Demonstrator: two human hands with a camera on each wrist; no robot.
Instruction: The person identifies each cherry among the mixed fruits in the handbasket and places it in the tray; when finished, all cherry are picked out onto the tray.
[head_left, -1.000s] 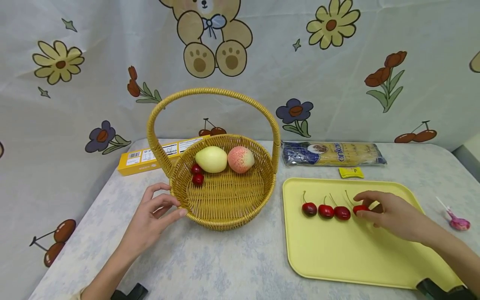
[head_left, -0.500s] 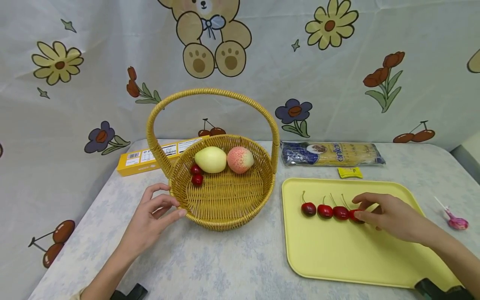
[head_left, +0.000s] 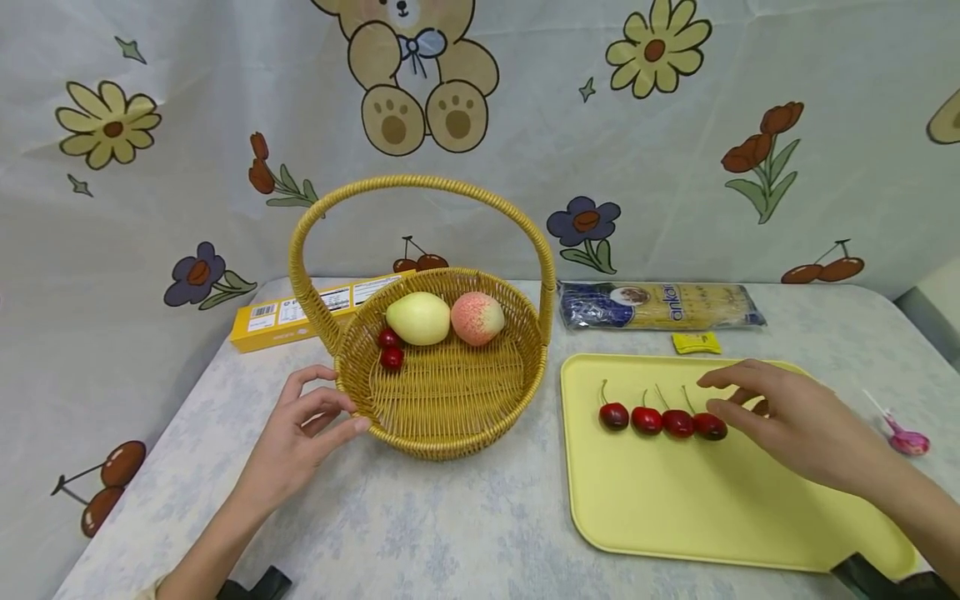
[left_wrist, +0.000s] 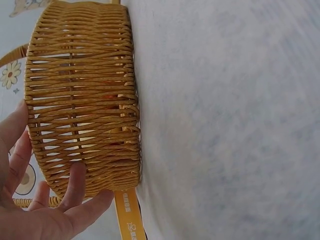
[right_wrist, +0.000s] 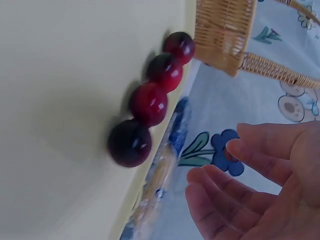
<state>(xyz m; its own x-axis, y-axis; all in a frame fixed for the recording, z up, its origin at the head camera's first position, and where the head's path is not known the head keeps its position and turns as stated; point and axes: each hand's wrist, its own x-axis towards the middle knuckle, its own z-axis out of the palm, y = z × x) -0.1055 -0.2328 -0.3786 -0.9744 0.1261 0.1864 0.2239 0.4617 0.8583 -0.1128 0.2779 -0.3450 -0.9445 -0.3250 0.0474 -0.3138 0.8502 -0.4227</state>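
Note:
My left hand holds the near left rim of a yellow wicker basket, thumb at the rim and fingers against its outer wall. In the left wrist view, its fingertips press on the woven side. Inside the basket lie a pale yellow pear-like fruit, a peach and two dark red cherries. Several stemmed cherries stand in a row on a yellow tray. Just right of the end cherry hovers my right hand, thumb and fingers apart, holding nothing.
A yellow box lies behind the basket on the left. Beyond the tray are a pack of pasta and a small yellow wrapped sweet. A pink lollipop sits right of the tray. A printed cloth hangs behind.
My right hand slid the end cherry left against the row, then let go and lifted slightly away. My left hand stayed on the basket rim.

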